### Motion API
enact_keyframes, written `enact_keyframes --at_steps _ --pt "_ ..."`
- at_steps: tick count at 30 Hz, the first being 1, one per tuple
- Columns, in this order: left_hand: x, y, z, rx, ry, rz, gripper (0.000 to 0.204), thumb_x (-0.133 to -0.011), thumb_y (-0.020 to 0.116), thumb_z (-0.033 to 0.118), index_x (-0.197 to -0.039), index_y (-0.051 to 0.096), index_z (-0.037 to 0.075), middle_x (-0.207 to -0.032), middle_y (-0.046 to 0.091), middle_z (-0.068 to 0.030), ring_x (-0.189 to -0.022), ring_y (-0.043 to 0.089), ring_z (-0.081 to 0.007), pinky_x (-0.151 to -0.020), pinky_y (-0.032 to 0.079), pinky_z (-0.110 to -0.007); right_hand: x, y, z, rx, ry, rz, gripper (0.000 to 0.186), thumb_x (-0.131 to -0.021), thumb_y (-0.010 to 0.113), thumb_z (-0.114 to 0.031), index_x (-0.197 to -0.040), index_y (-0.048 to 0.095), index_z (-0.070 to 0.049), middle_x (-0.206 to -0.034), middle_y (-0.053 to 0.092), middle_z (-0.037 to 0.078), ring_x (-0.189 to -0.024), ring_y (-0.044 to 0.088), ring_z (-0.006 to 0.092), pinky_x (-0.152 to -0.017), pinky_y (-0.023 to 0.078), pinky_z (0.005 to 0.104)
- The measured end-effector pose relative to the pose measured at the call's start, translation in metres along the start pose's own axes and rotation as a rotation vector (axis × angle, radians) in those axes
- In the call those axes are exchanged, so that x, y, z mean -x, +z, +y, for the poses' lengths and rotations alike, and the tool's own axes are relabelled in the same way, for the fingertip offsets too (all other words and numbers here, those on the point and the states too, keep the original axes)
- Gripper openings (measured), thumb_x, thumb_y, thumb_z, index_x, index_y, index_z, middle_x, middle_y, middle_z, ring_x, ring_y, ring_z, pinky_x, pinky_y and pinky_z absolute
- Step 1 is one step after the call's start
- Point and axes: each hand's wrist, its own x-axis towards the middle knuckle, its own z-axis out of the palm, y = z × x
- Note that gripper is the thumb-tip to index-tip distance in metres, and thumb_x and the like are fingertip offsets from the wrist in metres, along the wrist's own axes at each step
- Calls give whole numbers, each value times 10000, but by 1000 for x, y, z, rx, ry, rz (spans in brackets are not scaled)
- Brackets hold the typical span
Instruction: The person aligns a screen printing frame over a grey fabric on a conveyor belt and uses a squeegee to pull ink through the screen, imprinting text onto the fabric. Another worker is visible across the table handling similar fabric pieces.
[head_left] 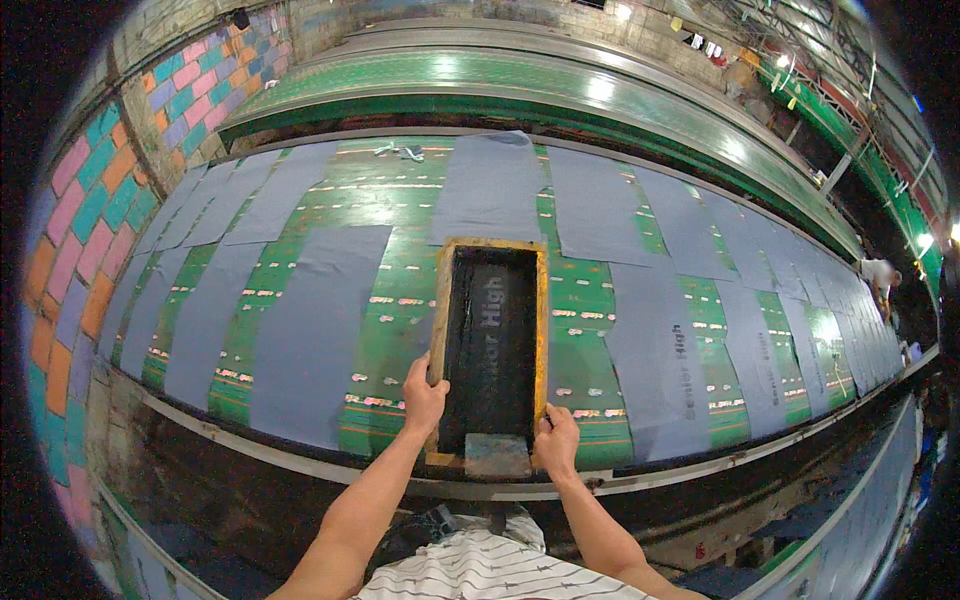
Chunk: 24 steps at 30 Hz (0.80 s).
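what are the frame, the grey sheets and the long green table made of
Frame: looks like wood, with yellowish, ink-stained rails around a dark mesh screen; both hands grip its near end, left hand, right hand. Grey sheets: probably cloth, matte, lying limp and flat. Table: a smooth glossy green surface, as lamp glare reflects off it; what lies under the coating cannot be told.

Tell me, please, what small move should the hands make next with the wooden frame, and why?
Probably lift the wooden screen frame off the cloth: the left hand and right hand each grip a side rail near its close end, and the grey scraper lies parked there.
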Motion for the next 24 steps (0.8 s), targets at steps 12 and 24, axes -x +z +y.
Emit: enact_keyframes --at_steps 12,24 --pt "-66 -175 -92 22 10 -26 627 -742 673 -24 -1352 536 -66 -1287 599 -209 -1183 601 -349 -1005 471 -404 37 136 -154 -46 -22 50 303 -832 632 17 -1130 673 -22 -953 632 142 -911 626 348 -802 503 421" --pt "-90 -295 -159 -27 15 -4 660 -693 705 -10 -1340 577 -5 -1271 638 -180 -1174 623 -326 -1012 486 -388 78 235 -243 14 -79 81 307 -825 634 2 -1129 673 3 -963 648 163 -924 621 383 -819 508 442"
